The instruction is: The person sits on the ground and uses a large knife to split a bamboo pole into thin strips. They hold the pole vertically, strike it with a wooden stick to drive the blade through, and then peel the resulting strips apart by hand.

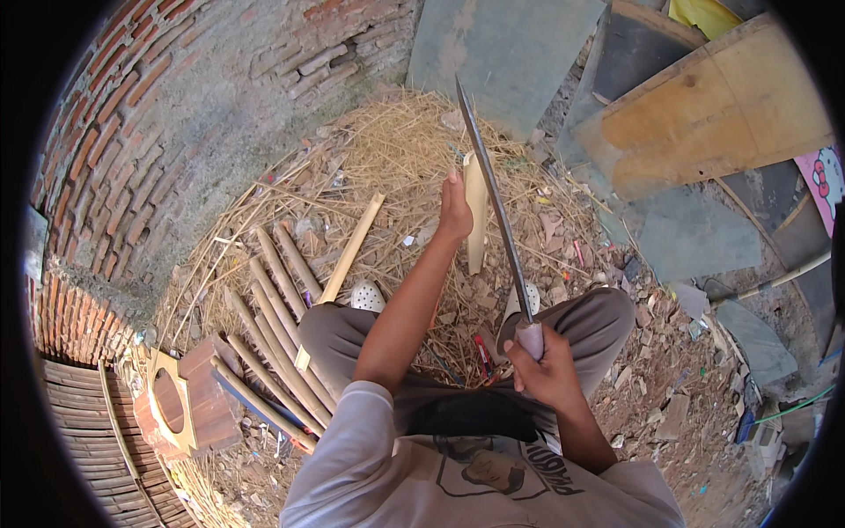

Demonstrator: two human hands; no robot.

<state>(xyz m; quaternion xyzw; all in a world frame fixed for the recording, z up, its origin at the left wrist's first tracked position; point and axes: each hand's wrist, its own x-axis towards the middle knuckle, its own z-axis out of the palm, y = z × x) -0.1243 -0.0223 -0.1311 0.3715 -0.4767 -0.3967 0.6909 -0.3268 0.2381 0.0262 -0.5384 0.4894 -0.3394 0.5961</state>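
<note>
My right hand (550, 370) is closed round the pale handle of a machete (498, 207). Its long dark blade points away from me and slants up to the left. Left of the blade, my left hand (456, 209) grips the side of a pale split bamboo piece (476, 211), its fingers partly hidden behind the piece. The blade passes just right of the bamboo, and I cannot tell whether they touch. Both lie between my bent knees and the straw pile (387, 145).
Several bamboo lengths (286, 299) lie by my left knee, near a brown wooden box with a round hole (189, 400). A brick wall (202, 114) rises at the far left. Flat boards (704, 106) lean at the far right. Rubble and chips (651, 387) cover the ground.
</note>
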